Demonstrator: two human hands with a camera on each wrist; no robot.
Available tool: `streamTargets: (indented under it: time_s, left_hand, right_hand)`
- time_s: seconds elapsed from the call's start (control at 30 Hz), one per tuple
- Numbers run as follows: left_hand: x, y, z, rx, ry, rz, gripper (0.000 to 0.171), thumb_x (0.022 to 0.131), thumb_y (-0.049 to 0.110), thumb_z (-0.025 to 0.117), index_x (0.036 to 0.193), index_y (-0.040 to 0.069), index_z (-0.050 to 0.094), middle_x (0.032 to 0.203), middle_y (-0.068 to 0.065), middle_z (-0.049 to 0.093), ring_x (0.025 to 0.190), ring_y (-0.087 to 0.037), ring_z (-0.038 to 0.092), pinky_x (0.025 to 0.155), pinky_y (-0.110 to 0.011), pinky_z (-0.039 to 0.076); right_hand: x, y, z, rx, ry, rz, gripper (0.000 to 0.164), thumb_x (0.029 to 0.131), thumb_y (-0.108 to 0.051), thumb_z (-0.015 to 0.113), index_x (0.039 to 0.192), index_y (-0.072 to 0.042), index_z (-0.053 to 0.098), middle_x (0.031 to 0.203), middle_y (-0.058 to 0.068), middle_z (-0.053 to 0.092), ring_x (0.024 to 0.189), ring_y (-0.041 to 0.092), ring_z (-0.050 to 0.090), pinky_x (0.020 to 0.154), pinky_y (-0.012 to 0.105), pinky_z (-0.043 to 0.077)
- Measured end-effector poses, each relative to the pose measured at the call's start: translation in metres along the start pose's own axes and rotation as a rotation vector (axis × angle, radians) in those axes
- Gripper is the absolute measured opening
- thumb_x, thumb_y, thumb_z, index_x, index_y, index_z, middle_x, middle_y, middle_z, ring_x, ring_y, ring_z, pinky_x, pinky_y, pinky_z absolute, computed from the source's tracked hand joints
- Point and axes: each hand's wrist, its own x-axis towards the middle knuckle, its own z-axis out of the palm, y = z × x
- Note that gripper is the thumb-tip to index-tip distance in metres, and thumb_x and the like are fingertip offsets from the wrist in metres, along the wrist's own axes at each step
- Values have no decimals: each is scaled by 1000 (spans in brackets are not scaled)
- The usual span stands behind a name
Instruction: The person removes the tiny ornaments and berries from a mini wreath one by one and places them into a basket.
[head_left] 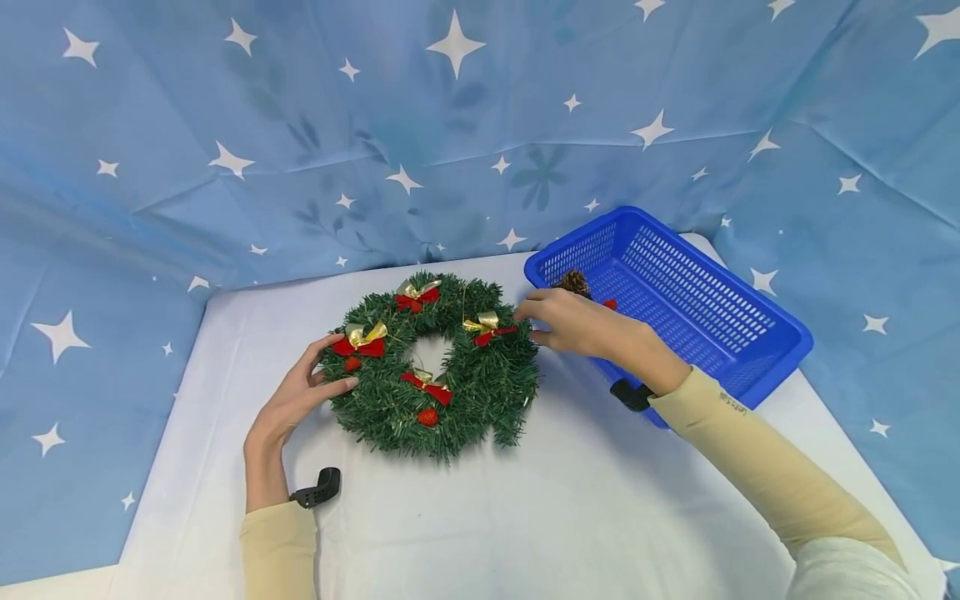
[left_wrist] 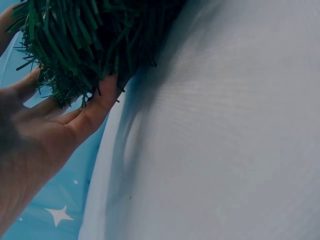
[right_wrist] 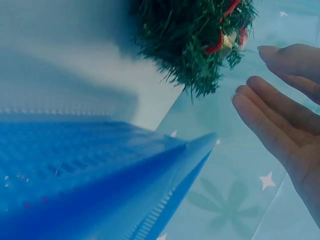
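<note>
A green artificial wreath point(head_left: 390, 417) lies on the white-covered table, dressed with several red and gold bows point(head_left: 360, 342). Small red berry-like ornaments point(head_left: 427, 417) sit by the left and lower bows. My left hand point(head_left: 287, 408) grips the wreath's left edge, thumb and fingers spread about the greenery; the left wrist view shows its fingertips point(left_wrist: 106, 90) at the underside. Beside the wreath's right edge, near the right bow point(head_left: 491, 327), my right hand point(head_left: 581, 323) has its fingers extended. In the right wrist view this hand point(right_wrist: 290, 115) holds nothing and stands apart from the greenery.
A blue perforated plastic basket point(head_left: 772, 321) stands at the back right, under my right forearm. Inside it are a pine cone point(head_left: 574, 282) and a red ornament point(head_left: 611, 304). Blue star-patterned cloth point(head_left: 450, 125) hangs behind and at both sides of the table point(head_left: 480, 533).
</note>
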Motion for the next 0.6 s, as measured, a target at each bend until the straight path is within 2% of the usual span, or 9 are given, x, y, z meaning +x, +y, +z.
streamTargets:
  time_s: [0.13,0.37,0.6]
  left_hand:
    - [2,1,0,-3,-3,5,88,93,39,78,163,36,25,174,-6,-3,152,-59,10,114,-78,19]
    - [3,1,1,-1,-8,8,88,93,40,78,163,36,25,174,-4,-3,152,-59,10,114,-79,19]
    - [1,0,0,-3,-5,6,88,93,39,78,163,35,25,174,-7,-3,152,-60,10,114,-79,19]
  right_hand:
    - [4,-5,5,-7,1,-22,26,91,-1,75,117,-2,72,110,15,67,94,27,68,78,36,58]
    - [14,-16,11,-3,-19,-46,30,92,-4,76,121,-3,70,114,12,67,101,25,67,86,37,58]
    - [21,-31,16,-3,-37,-85,26,94,-5,74,120,-5,70,115,12,67,98,24,68,82,35,58]
